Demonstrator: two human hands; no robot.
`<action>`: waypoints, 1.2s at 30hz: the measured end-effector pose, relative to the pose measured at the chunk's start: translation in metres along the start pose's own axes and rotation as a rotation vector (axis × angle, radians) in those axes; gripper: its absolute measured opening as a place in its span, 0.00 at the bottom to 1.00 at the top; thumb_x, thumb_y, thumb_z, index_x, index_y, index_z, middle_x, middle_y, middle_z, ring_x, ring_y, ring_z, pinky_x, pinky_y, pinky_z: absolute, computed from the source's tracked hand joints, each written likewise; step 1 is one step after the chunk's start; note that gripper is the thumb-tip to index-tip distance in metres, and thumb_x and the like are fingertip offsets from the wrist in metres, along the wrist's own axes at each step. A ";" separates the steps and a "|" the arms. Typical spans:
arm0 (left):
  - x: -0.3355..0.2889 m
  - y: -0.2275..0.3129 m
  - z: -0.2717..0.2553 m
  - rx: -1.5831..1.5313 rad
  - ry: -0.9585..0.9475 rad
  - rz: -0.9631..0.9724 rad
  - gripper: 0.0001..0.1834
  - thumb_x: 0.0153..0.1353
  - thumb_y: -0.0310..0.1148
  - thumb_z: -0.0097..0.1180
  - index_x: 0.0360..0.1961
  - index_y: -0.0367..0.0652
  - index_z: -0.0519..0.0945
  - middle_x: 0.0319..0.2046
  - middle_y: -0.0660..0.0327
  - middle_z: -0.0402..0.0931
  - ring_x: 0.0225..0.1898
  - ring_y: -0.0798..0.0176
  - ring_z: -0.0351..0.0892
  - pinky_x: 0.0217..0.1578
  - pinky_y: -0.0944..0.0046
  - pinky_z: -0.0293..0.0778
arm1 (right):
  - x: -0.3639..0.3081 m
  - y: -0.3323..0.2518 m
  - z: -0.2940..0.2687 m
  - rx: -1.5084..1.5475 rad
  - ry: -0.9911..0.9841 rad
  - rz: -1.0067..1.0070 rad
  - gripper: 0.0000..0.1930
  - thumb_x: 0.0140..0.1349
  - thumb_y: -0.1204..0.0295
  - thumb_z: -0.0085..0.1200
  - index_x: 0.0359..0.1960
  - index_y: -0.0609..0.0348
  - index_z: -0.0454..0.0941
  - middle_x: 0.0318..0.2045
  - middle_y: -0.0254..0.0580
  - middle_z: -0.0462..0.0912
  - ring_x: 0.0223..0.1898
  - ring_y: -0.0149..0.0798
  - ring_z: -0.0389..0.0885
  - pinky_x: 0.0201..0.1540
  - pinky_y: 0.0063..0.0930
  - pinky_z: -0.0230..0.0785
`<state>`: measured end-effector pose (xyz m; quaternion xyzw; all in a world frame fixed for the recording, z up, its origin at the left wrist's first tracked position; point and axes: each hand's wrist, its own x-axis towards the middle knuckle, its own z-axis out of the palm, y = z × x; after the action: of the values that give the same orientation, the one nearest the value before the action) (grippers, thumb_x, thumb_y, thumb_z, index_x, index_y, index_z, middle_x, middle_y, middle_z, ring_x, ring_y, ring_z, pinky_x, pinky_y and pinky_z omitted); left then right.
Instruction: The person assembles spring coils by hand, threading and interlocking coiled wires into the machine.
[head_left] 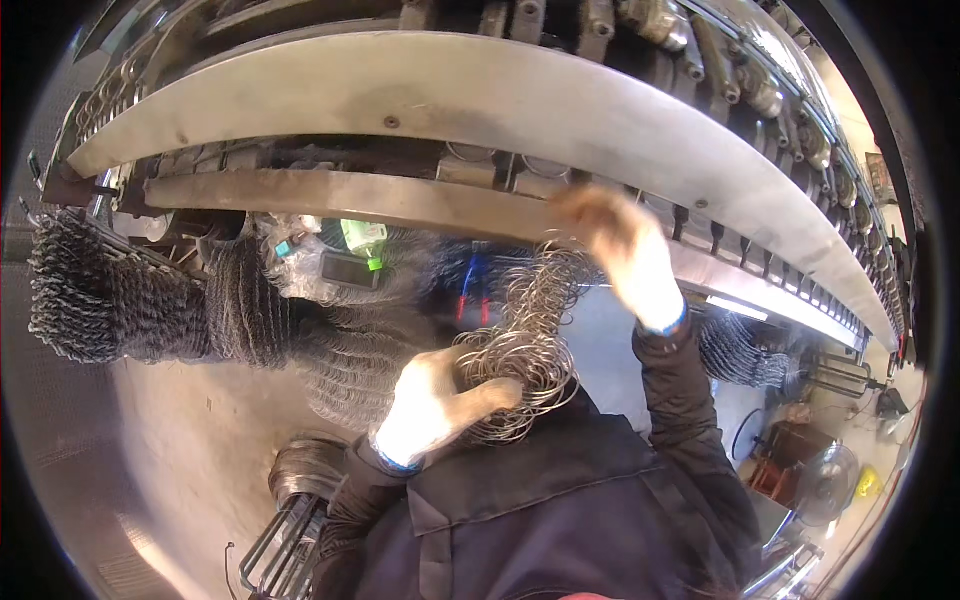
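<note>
- Fingers of left hand: closed around bunched metal rings, presumably against slipping or spilling
- Right hand: near metal rail, blurred; cannot tell whether gripping

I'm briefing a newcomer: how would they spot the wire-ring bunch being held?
Find the long pale metal plate across the top. Below it, the left hand grips the wire-ring bunch. Unlike the dark wire coils at far left, it's a silvery tangle.
</note>
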<state>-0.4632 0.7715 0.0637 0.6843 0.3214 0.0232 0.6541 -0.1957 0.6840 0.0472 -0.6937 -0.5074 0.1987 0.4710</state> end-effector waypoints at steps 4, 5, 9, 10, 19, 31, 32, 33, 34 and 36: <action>0.005 0.008 0.013 -0.127 0.018 0.016 0.27 0.54 0.46 0.75 0.41 0.30 0.84 0.21 0.63 0.81 0.25 0.74 0.76 0.28 0.66 0.73 | -0.010 -0.012 -0.011 0.004 -0.399 -0.272 0.12 0.62 0.69 0.61 0.46 0.57 0.84 0.43 0.45 0.85 0.50 0.49 0.83 0.56 0.40 0.75; 0.006 0.010 0.014 -0.083 0.004 0.023 0.27 0.54 0.46 0.75 0.40 0.30 0.84 0.21 0.63 0.81 0.25 0.75 0.76 0.27 0.67 0.73 | -0.013 -0.005 -0.015 -0.011 -0.390 -0.292 0.11 0.62 0.69 0.61 0.46 0.57 0.84 0.43 0.45 0.85 0.50 0.49 0.83 0.56 0.39 0.74; 0.010 0.011 0.029 -0.021 -0.017 0.002 0.25 0.54 0.45 0.74 0.39 0.31 0.84 0.21 0.64 0.81 0.24 0.75 0.74 0.26 0.68 0.71 | -0.046 0.054 -0.011 -0.405 0.407 -0.001 0.16 0.62 0.69 0.59 0.51 0.58 0.81 0.48 0.54 0.82 0.51 0.49 0.82 0.58 0.42 0.73; 0.011 0.012 0.034 -0.010 -0.023 -0.013 0.24 0.55 0.44 0.74 0.38 0.31 0.84 0.21 0.64 0.80 0.24 0.75 0.73 0.26 0.68 0.70 | -0.037 0.083 -0.007 -0.923 0.551 -0.154 0.16 0.64 0.70 0.56 0.52 0.59 0.80 0.48 0.56 0.82 0.51 0.49 0.82 0.58 0.42 0.73; 0.012 0.019 0.056 0.063 -0.089 -0.035 0.31 0.56 0.50 0.73 0.53 0.37 0.84 0.34 0.54 0.88 0.34 0.65 0.87 0.41 0.63 0.80 | -0.036 0.102 -0.064 -1.103 0.362 -0.285 0.15 0.63 0.77 0.52 0.50 0.59 0.83 0.52 0.50 0.84 0.51 0.57 0.83 0.55 0.47 0.76; 0.019 0.030 0.088 0.144 -0.130 -0.011 0.32 0.55 0.48 0.75 0.55 0.38 0.84 0.33 0.56 0.89 0.34 0.64 0.88 0.41 0.62 0.80 | -0.082 0.040 -0.080 -0.017 0.237 0.041 0.13 0.67 0.65 0.56 0.45 0.60 0.83 0.43 0.45 0.86 0.44 0.44 0.85 0.48 0.37 0.77; 0.019 0.032 0.092 0.146 -0.130 -0.012 0.31 0.56 0.47 0.75 0.55 0.38 0.84 0.34 0.57 0.89 0.35 0.65 0.88 0.42 0.62 0.80 | -0.085 0.059 -0.076 -0.454 0.407 -0.076 0.13 0.67 0.66 0.55 0.46 0.59 0.83 0.44 0.46 0.86 0.44 0.45 0.85 0.49 0.38 0.77; 0.021 0.034 0.098 0.151 -0.132 -0.013 0.31 0.56 0.47 0.75 0.55 0.38 0.84 0.34 0.57 0.89 0.35 0.65 0.88 0.42 0.62 0.80 | -0.080 0.087 -0.073 -0.893 0.537 -0.169 0.13 0.67 0.66 0.54 0.47 0.59 0.83 0.44 0.47 0.86 0.45 0.47 0.85 0.49 0.39 0.77; 0.021 0.035 0.105 0.094 -0.102 0.000 0.28 0.55 0.45 0.75 0.48 0.34 0.83 0.30 0.58 0.86 0.31 0.69 0.83 0.36 0.65 0.77 | -0.067 0.117 -0.075 -1.128 0.571 -0.203 0.13 0.67 0.67 0.54 0.48 0.59 0.82 0.45 0.47 0.86 0.45 0.48 0.85 0.49 0.40 0.77; 0.024 0.039 0.114 0.036 -0.107 0.021 0.26 0.55 0.43 0.74 0.41 0.29 0.83 0.26 0.60 0.84 0.28 0.73 0.78 0.30 0.67 0.74 | -0.047 0.177 -0.104 -1.172 0.487 -0.170 0.14 0.67 0.69 0.52 0.51 0.58 0.82 0.46 0.49 0.85 0.46 0.50 0.84 0.50 0.43 0.77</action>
<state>-0.3771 0.6850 0.0733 0.6995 0.2792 -0.0125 0.6577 -0.0453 0.5878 -0.0642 -0.8189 -0.4634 -0.3130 0.1292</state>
